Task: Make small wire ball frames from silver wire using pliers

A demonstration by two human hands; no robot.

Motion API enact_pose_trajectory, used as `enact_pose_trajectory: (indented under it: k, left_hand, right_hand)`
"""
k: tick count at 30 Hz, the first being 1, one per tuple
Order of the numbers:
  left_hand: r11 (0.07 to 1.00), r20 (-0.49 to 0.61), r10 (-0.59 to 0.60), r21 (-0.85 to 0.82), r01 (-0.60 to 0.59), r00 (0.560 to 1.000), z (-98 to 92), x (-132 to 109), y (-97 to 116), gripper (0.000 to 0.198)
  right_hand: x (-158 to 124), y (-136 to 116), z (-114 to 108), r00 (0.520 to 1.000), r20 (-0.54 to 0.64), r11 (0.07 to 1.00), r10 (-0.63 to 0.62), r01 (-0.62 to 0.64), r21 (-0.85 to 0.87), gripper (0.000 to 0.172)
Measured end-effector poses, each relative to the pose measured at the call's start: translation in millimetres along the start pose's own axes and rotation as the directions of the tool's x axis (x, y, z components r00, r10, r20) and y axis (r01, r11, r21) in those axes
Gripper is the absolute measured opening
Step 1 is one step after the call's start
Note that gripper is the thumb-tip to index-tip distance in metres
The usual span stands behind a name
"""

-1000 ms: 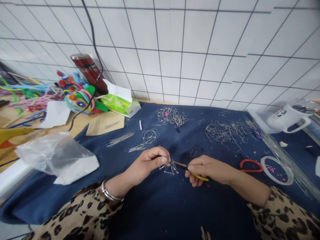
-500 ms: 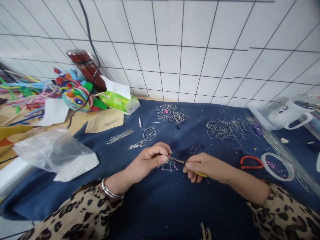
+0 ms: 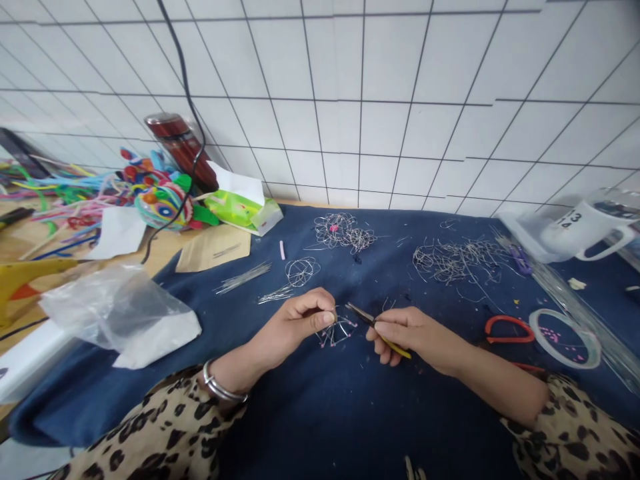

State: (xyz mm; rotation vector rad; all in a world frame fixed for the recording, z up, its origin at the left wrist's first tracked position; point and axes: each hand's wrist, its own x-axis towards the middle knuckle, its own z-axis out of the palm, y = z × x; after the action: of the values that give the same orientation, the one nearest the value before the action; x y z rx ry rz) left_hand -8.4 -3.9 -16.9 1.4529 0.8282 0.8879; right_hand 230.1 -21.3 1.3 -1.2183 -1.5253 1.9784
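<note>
My left hand (image 3: 299,321) pinches a small wire piece with pink beads (image 3: 336,331) just above the dark blue cloth (image 3: 320,407). My right hand (image 3: 407,331) is closed round small pliers with yellow handles (image 3: 376,324). The pliers' dark tip points left and sits a short way from the wire piece, not touching it. Both wrists rest low over the cloth, and I wear leopard-print sleeves and a silver bangle (image 3: 220,388) on the left wrist.
Tangles of thin wire (image 3: 453,259) and wire coils (image 3: 343,231) lie further back. Straight wire pins (image 3: 243,277), a clear plastic bag (image 3: 120,313), a tissue pack (image 3: 240,207), red-handled scissors (image 3: 506,329), a tape roll (image 3: 565,330) and a white mug (image 3: 583,230) surround the hands.
The pliers' tip has drawn back from the beaded wire piece and lifted slightly. My left hand keeps its pinch in nearly the same place.
</note>
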Motion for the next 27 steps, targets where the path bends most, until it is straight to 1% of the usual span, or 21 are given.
enact_pose_trajectory:
  k: [3,7,11,13,22,27]
  left_hand:
    - [1.000,0.000,0.008,-0.017,-0.008,1.000,-0.7,-0.2,-0.5,0.013]
    - [0.997,0.048,0.040,-0.063,-0.037,0.998,-2.4,-0.2,-1.3,0.011]
    - [0.994,0.106,0.078,-0.082,-0.069,0.991,-4.7,0.0,-3.0,0.009]
    - [0.994,0.122,0.084,-0.079,-0.074,0.989,-5.1,-0.2,-3.7,0.009]
    - [0.993,0.143,0.073,-0.104,-0.059,0.987,-0.7,-1.5,-4.1,0.007]
    - [0.993,0.148,0.056,-0.113,-0.040,0.987,-0.5,-2.5,-2.6,0.008]
  right_hand:
    - [-1.3,-1.7,-4.4,0.998,0.056,1.000,0.021,-0.022,0.011,0.030]
    - [-2.3,-1.4,-8.1,0.986,0.134,0.995,0.102,-0.103,-0.002,0.033]
    - [-2.6,1.4,-5.4,0.961,0.240,0.990,0.140,-0.144,0.002,0.034]
    - [-2.9,2.4,-2.7,0.955,0.261,0.989,0.141,-0.150,0.014,0.033]
    - [-3.9,2.8,7.2,0.960,0.246,0.984,0.136,-0.159,0.076,0.032]
    - [-2.9,1.8,14.1,0.982,0.151,0.986,0.116,-0.132,0.098,0.032]
